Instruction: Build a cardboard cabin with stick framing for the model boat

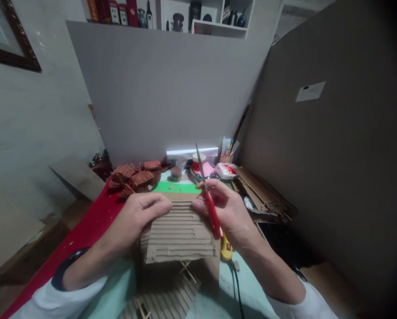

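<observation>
A piece of ridged brown cardboard (180,230) lies in the middle, above a larger cardboard structure with small crossed wooden sticks (186,269). My left hand (141,212) closes on its upper left edge, thumb on top. My right hand (226,210) holds red-handled scissors (211,210), blades pointing up and away, while its thumb touches the sheet's upper right corner. A yellow tool (226,249) with a black cable is beside my right wrist. More ridged cardboard (167,299) shows at the bottom.
Reddish-brown model pieces (140,178) sit at the back left on red cloth (85,228). A green mat (161,186), a small round container (176,173) and a red tub (196,165) are behind. Flat cardboard (263,190) and a dark tablet-like object (278,243) lie right.
</observation>
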Demonstrator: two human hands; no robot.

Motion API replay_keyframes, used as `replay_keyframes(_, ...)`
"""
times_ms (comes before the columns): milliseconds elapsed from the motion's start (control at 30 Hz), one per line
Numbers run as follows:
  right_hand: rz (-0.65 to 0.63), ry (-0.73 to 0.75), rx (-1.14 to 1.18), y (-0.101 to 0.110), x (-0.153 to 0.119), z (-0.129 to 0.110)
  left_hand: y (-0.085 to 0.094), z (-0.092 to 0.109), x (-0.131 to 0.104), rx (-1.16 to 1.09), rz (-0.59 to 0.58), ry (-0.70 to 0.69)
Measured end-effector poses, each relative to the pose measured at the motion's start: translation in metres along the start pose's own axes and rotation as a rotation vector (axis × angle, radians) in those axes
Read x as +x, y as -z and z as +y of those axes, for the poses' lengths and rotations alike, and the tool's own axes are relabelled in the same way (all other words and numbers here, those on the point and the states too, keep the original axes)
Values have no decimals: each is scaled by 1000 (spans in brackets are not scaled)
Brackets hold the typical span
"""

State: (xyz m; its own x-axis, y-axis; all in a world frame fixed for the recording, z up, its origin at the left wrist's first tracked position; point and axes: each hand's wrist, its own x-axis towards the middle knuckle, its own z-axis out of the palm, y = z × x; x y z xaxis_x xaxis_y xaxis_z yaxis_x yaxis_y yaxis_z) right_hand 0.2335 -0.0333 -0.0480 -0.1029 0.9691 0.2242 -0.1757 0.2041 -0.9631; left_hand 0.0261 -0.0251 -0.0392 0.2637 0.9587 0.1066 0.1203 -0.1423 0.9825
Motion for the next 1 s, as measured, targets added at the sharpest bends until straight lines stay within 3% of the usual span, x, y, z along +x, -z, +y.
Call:
replay_keyframes(200, 93, 72, 53, -8, 2, 13, -7, -10, 2, -314, 19, 71)
replay_keyframes(400, 341, 214, 71, -15, 7, 24, -26, -13, -4, -599, -48, 158)
replay_keyframes(467, 389, 235, 76, -19, 6, 25, -33, -17, -6, -732, 0, 220)
replay_keyframes(567, 416, 252, 80, -24, 2, 25, -40, -22, -6, -838, 135, 188)
replay_keyframes(700, 415, 252, 82, -32, -1, 22, -46, -24, -8, -856, 189, 138)
replay_keyframes(800, 343, 181, 71, -34, -3, 19, -47, -21, -12, -820, 197, 129)
replay_keyframes(1000, 106, -89, 138, -9, -25, 27, -28, -8, -5, -859, 249, 213)
